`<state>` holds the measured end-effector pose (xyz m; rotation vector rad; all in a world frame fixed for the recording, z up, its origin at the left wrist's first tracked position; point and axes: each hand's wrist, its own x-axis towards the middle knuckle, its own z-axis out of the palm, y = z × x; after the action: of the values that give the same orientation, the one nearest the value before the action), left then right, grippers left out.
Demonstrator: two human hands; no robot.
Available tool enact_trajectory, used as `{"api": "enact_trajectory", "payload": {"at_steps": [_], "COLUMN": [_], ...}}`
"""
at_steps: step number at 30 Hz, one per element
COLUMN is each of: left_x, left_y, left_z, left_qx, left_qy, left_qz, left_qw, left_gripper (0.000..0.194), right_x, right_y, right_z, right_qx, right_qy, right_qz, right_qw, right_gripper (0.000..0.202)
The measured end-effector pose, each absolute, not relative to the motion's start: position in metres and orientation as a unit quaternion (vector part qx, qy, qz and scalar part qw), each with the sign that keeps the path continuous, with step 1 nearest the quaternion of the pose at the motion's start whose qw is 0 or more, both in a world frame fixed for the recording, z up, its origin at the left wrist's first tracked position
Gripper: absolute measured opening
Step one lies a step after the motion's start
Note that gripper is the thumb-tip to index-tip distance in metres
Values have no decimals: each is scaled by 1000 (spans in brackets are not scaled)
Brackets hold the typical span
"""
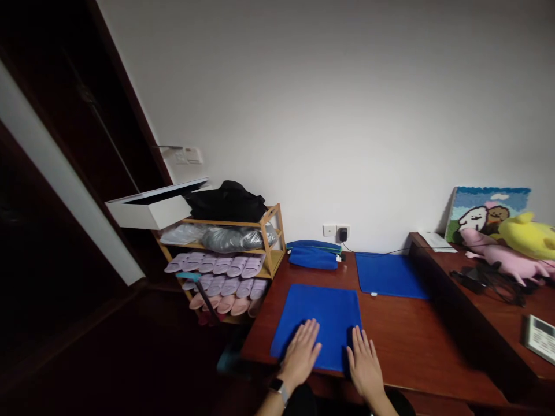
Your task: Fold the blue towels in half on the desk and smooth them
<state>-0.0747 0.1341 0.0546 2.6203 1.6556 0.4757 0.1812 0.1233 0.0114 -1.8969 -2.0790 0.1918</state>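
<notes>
A blue cloth (323,315) lies spread flat on the brown wooden table (411,341), close to its front edge. My left hand (300,352) rests palm down over the cloth's lower left part, fingers stretched out. At the lower right edge of the cloth is my right hand (365,361), also flat with its fingers extended. Neither hand grips anything. Further back on the right a second blue cloth (390,274) lies flat with a small white tag. Behind the first cloth sits a folded blue bundle (313,255) near the wall.
Left of the table stands a wooden shoe rack (271,263) with several slippers (223,266), a black bag (228,202) and a white box (147,212). A raised surface on the right holds plush toys (526,237), cables (489,280) and a calculator-like device (541,338). A plug (343,234) sits in the wall socket.
</notes>
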Motion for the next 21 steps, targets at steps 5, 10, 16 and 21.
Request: {"api": "enact_trajectory", "payload": {"at_steps": [5, 10, 16, 21], "left_x": [-16, -57, -126, -135], "left_y": [117, 117, 106, 96], "left_z": [43, 22, 18, 21], "left_qx": [873, 825, 801, 796], "left_qy": [463, 549, 586, 592], "left_qz": [153, 132, 121, 130], "left_qw": [23, 1, -15, -8], "left_gripper": [61, 60, 59, 55], "right_x": [185, 187, 187, 191], "right_y": [92, 88, 88, 85], "right_z": [6, 20, 24, 25], "right_qx": [-652, -658, -654, -641], "right_qy": [-736, -728, -727, -737], "right_qz": [104, 128, 138, 142], "right_qw": [152, 143, 160, 164], "right_gripper": [72, 71, 69, 70]}}
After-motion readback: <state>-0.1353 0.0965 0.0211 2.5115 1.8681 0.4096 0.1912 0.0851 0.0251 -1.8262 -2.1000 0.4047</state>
